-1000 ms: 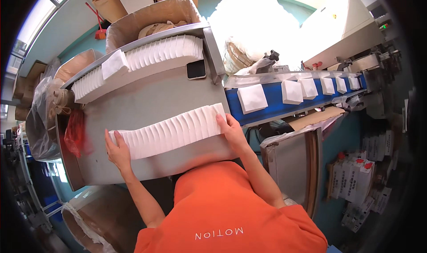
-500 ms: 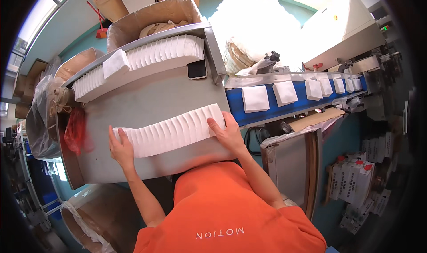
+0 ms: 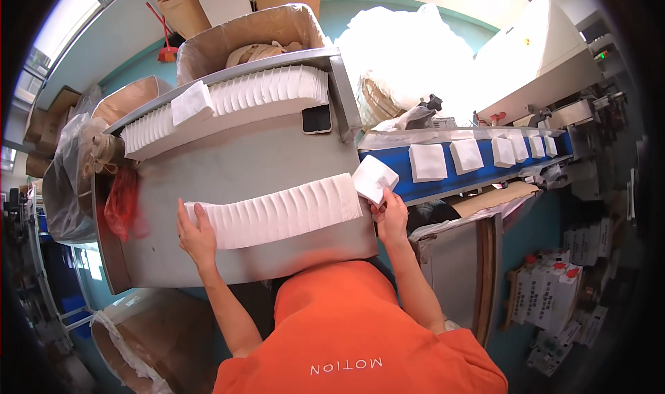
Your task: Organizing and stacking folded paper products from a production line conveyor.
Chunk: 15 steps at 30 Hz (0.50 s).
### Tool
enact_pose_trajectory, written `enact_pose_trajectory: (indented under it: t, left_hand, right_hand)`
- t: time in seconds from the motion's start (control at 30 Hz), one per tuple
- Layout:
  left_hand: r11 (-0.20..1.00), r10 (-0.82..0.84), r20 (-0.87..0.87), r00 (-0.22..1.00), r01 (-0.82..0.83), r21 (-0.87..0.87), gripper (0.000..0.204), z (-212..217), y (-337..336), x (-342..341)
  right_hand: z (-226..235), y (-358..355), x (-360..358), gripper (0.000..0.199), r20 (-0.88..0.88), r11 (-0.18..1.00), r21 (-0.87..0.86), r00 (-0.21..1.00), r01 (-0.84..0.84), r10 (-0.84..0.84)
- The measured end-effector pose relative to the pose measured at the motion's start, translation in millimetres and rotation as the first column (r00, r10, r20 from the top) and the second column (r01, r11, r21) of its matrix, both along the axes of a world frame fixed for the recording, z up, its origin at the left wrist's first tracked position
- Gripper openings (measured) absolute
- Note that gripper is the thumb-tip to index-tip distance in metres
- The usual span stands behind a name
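A long row of white folded paper napkins (image 3: 284,212) stands on edge across the metal table in front of me. My left hand (image 3: 198,236) rests against the row's left end, its fingers stretched and apart. At the near end of the blue conveyor belt (image 3: 438,186), my right hand (image 3: 391,217) pinches the lower corner of a tilted square napkin stack (image 3: 375,179), just beyond the row's right end. Several more white napkin stacks (image 3: 428,162) lie spaced out along the belt.
A second napkin row (image 3: 270,92) lines the table's (image 3: 228,162) far edge, with a loose white stack (image 3: 192,103) on top. A black phone (image 3: 317,119) lies beside it. Red plastic (image 3: 122,201) hangs at the left edge. A lined carton (image 3: 201,61) stands behind.
My right hand has left the row's right end, moved right to the belt and taken hold of a napkin stack. My left hand stays at the row's left end. The view has shifted slightly.
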<state>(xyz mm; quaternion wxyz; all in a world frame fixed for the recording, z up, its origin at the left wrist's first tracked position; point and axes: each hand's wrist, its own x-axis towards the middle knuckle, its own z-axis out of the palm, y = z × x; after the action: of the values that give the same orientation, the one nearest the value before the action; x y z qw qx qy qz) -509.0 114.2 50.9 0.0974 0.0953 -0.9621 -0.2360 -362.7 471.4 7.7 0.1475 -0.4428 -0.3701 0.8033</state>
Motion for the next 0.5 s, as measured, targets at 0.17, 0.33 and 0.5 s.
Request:
enact_pose_trajectory:
  t: [0.17,0.33,0.5]
  left_hand:
    - [0.999,-0.034,0.028,0.999,0.035,-0.025,0.056,1,3,5]
    - [0.998,-0.033,0.019,0.999,0.034,-0.047,0.058,2,4,3]
    - [1.000,-0.010,0.027,1.000,0.011,-0.015,0.058,-2,2,8]
  right_hand:
    - [17,-17,-11,0.056,0.219,0.906,0.141,0.905,-0.400,0.365]
    - [32,-47,-27,0.042,0.214,0.703,0.513,0.867,-0.492,0.450]
    - [24,-25,-3,0.031,0.154,0.821,0.163,0.836,-0.547,0.527]
